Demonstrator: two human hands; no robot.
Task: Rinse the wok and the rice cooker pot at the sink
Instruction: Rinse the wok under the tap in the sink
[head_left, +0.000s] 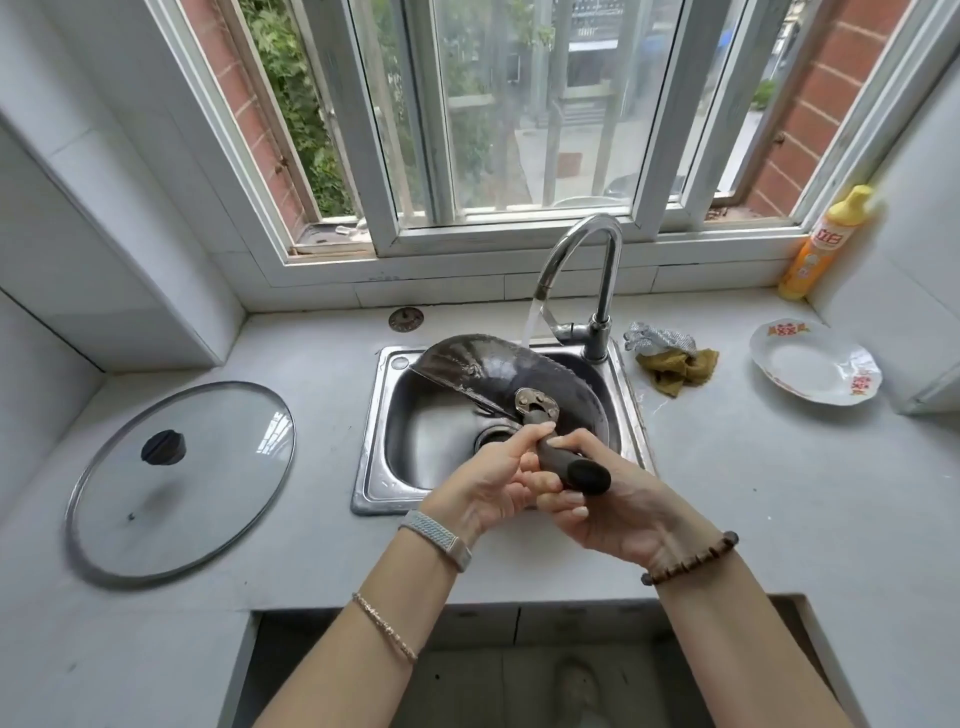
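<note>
A dark wok (467, 364) is tilted on its side in the steel sink (374, 467), its dark underside toward me. Water runs from the chrome tap (587, 249) onto the wok's far rim. Both hands grip the wok's black handle (582, 470) over the sink's front edge. My left hand (488, 488) wraps the handle near the metal bracket. My right hand (608, 509) holds it closer to the end. No rice cooker pot is in view.
A glass lid (176, 483) lies flat on the counter to the left. Right of the tap lie a steel scourer (654, 338) and a brown cloth (680, 369). A white plate (815, 364) and a yellow detergent bottle (826, 244) stand at far right.
</note>
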